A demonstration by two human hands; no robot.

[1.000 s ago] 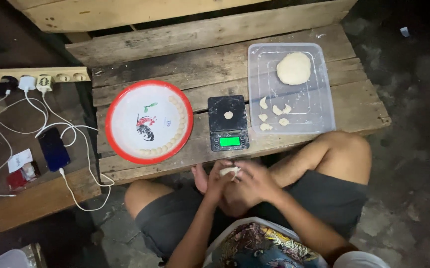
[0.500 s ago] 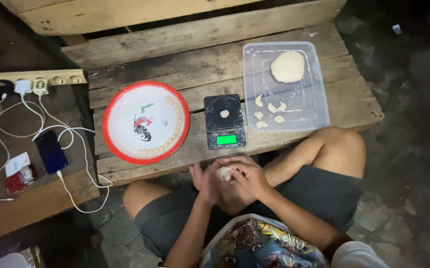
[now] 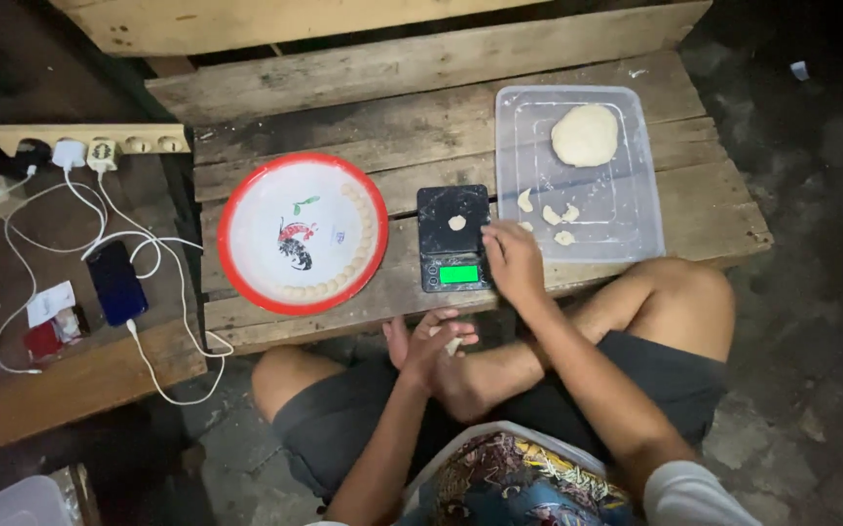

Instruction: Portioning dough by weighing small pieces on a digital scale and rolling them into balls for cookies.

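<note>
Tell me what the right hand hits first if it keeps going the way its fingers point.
Likely the black scale: the right hand sits at its right edge, fingers aimed up and left toward the small dough piece on the platform. Its height above the scale is unclear.

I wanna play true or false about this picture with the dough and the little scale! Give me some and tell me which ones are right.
1. The right hand reaches up to the black scale. True.
2. The scale is bare. False: a small dough piece lies on it.
3. The left hand is low by the legs and holds a bit of dough. True.
4. The big dough lump lies on the red-rimmed plate. False: it lies in the clear plastic tray.
5. Small dough balls line the inner rim of the plate. True.
6. The scale's screen glows red. False: it glows green.
</note>
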